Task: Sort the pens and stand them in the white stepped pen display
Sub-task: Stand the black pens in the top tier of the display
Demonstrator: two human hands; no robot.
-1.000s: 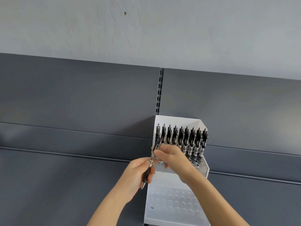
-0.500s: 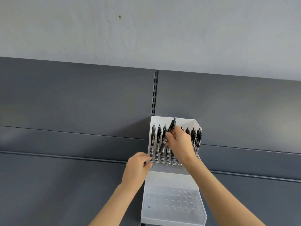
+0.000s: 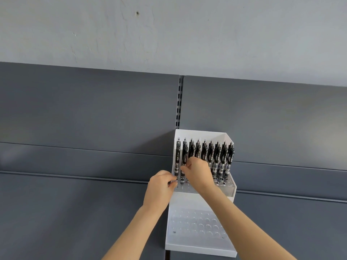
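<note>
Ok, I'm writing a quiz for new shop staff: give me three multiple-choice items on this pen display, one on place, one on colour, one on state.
1. Where do the pens stand in the white display? A a cup B its upper tier C a drawer.
2. The pens are mainly? A red B blue C black.
3. The lower tier has holes that are? A empty B half filled C full.
Key: B, the pens stand in rows on the upper step; C, their bodies are black; A, no pen stands in the lower holes.
</note>
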